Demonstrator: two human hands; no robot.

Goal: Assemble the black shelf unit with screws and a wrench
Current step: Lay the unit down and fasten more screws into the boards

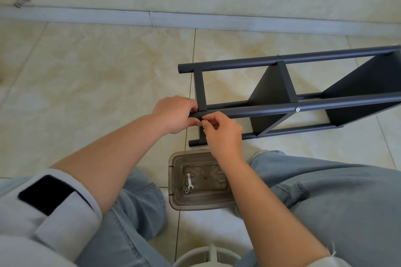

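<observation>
Head view: I see the black shelf unit (pixel 303 93) lying on its side on the floor at 2 o'clock. Left hand (pixel 173 115) grips the end of the near tube. Right hand (pixel 221 132) pinches something small against it; can't tell what. Wrench (pixel 189 181) and nuts (pixel 185 189) sit in the clear tray (pixel 173 180) at 6 o'clock, between my knees.

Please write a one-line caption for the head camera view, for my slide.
Both hands work at the shelf unit's tube end; wrench lies in the tray.
</observation>
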